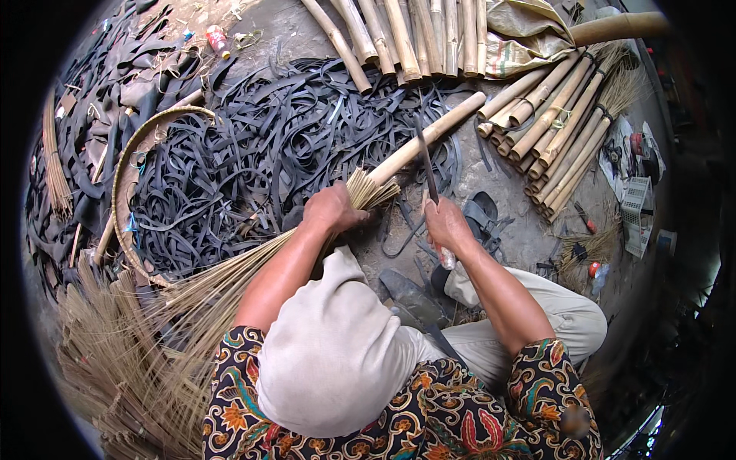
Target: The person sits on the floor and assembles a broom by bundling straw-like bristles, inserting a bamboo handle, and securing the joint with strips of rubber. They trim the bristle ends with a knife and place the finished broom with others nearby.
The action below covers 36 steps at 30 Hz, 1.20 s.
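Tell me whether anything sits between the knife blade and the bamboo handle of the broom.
Nothing visible does. The dark knife blade in the right hand already crosses the pale bamboo broom handle; the left hand clasps the straw bundle below it.

You have a broom [307,230] lying slantwise across the middle of the frame: its pale bamboo handle [429,134] runs toward the upper right, and its thin straw bristles [192,307] fan out toward the lower left. A knife [429,172] with a long, dark, narrow blade stands nearly upright at frame centre, its tip crossing the handle.
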Each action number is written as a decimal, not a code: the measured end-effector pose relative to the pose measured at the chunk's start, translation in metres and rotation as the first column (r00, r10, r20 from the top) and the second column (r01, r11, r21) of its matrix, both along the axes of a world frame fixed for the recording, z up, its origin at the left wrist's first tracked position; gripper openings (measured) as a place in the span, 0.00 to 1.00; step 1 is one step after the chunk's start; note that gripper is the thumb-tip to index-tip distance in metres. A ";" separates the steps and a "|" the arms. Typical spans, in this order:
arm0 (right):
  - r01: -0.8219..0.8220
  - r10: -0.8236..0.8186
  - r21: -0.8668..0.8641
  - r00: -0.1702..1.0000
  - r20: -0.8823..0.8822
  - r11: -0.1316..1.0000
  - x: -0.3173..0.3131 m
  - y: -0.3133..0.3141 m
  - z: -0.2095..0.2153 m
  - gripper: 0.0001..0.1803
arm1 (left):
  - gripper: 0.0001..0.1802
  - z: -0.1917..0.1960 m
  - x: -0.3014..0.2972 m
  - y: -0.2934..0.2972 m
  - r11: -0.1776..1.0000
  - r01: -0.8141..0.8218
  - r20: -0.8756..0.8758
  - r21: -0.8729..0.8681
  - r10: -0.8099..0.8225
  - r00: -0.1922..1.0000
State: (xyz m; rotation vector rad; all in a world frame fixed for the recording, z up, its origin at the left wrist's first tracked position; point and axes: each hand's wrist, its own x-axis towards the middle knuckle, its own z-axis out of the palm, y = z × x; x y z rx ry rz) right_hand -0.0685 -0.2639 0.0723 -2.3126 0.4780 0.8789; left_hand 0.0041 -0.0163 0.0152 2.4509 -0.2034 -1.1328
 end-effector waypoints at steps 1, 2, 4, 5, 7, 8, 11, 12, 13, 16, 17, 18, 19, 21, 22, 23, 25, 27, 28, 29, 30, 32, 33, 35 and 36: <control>-0.032 0.032 0.008 0.999 0.000 0.999 -0.001 -0.001 0.002 0.20 | 0.31 -0.008 0.004 0.003 0.999 0.003 0.006 -0.039 -0.003 1.000; -0.217 0.217 -0.003 0.976 -0.014 0.976 -0.002 0.000 0.003 0.19 | 0.30 -0.017 0.009 0.002 0.994 0.003 -0.094 -0.108 -0.013 0.996; -0.291 0.292 -0.035 0.956 0.022 0.956 -0.005 0.002 0.006 0.19 | 0.30 -0.032 0.012 0.004 0.988 0.000 -0.159 -0.151 -0.024 0.987; -0.346 0.345 -0.031 0.938 -0.022 0.938 -0.007 0.004 0.007 0.19 | 0.30 -0.037 0.014 0.005 0.980 0.014 -0.214 -0.196 -0.057 0.975; -0.195 0.195 -0.002 0.980 -0.022 0.981 -0.009 0.008 0.009 0.21 | 0.31 -0.038 0.017 0.005 0.970 -0.003 -0.172 -0.245 -0.040 0.984; -0.093 0.095 0.030 0.994 -0.055 0.995 -0.010 0.010 0.009 0.21 | 0.31 -0.034 0.014 0.005 0.960 -0.008 -0.184 -0.280 -0.046 0.982; -0.183 0.185 0.033 0.981 -0.051 0.983 -0.009 0.015 0.009 0.22 | 0.38 -0.010 0.012 0.001 0.999 0.036 -0.094 -0.035 -0.039 0.995; -0.306 0.310 0.055 0.946 -0.097 0.950 -0.008 0.016 0.008 0.22 | 0.46 -0.001 0.002 -0.002 0.995 -0.021 0.081 0.096 0.013 0.997; -0.239 0.239 0.001 0.971 -0.010 0.971 -0.006 0.015 0.007 0.22 | 0.47 0.005 0.000 -0.003 0.995 0.000 0.044 0.103 -0.005 0.999; 0.012 -0.012 0.000 0.999 0.038 1.000 -0.004 0.010 0.002 0.22 | 0.48 0.009 0.000 -0.002 0.990 0.013 0.028 0.142 -0.017 0.999; 0.015 -0.015 0.022 1.000 0.011 1.000 -0.004 0.008 0.000 0.21 | 0.47 0.004 0.003 -0.001 0.999 0.011 -0.013 0.037 -0.011 1.000; -0.084 0.085 -0.023 0.996 0.007 0.996 -0.006 0.006 0.000 0.21 | 0.45 -0.002 0.009 0.001 0.999 0.016 -0.067 -0.050 -0.019 0.998; -0.178 0.178 -0.022 0.984 -0.030 0.984 -0.007 0.004 0.000 0.20 | 0.44 -0.009 0.010 0.002 0.993 0.004 -0.077 -0.117 -0.013 0.997; -0.331 0.332 -0.035 0.943 0.034 0.943 -0.011 0.001 0.001 0.20 | 0.39 -0.021 0.013 0.004 0.991 0.014 -0.107 -0.133 -0.028 0.994; -0.319 0.320 -0.036 0.947 0.030 0.947 -0.014 0.002 0.002 0.20 | 0.38 -0.024 0.015 0.005 0.985 0.004 -0.117 -0.175 -0.025 0.993; -0.280 0.285 -0.096 0.957 0.049 0.955 -0.015 0.002 0.003 0.20 | 0.38 -0.025 0.018 0.005 0.976 0.025 -0.175 -0.216 -0.064 0.983; -0.139 0.139 -0.019 0.990 0.023 0.990 -0.019 0.007 0.003 0.20 | 0.41 -0.020 0.019 0.003 0.952 0.040 -0.141 -0.303 -0.086 0.986; -0.132 0.132 -0.003 0.991 0.019 0.991 -0.020 0.013 0.003 0.20 | 0.45 -0.007 0.016 0.000 0.980 0.044 -0.121 -0.195 -0.068 0.990; -0.211 0.211 0.000 0.977 0.032 0.978 -0.019 0.014 0.003 0.20 | 0.47 0.001 0.014 -0.004 0.999 0.024 -0.072 -0.045 -0.027 0.997; -0.313 0.314 0.042 0.949 -0.027 0.949 -0.018 0.016 0.002 0.20 | 0.49 0.007 0.011 -0.006 0.995 -0.011 0.003 0.095 0.011 1.000; -0.247 0.247 -0.004 0.968 0.049 0.969 -0.016 0.015 0.001 0.21 | 0.53 0.012 0.007 -0.007 0.996 0.025 0.025 0.088 -0.027 0.999; -0.145 0.150 -0.064 0.985 0.084 0.987 -0.014 0.013 0.000 0.21 | 0.51 0.013 0.008 -0.005 0.996 0.010 0.030 0.093 -0.013 0.999; -0.031 0.031 0.034 1.000 0.005 0.999 -0.013 0.011 -0.001 0.21 | 0.50 0.010 0.007 -0.003 0.995 0.013 0.005 0.104 -0.014 1.000; 0.276 -0.262 0.127 0.958 -0.116 0.953 -0.014 0.006 -0.002 0.21 | 0.43 -0.006 0.016 0.003 0.997 0.037 -0.109 -0.070 -0.044 0.993; 0.090 -0.085 0.073 0.994 -0.071 0.993 -0.016 0.005 -0.001 0.21 | 0.41 -0.015 0.019 0.005 0.988 0.042 -0.148 -0.146 -0.064 0.987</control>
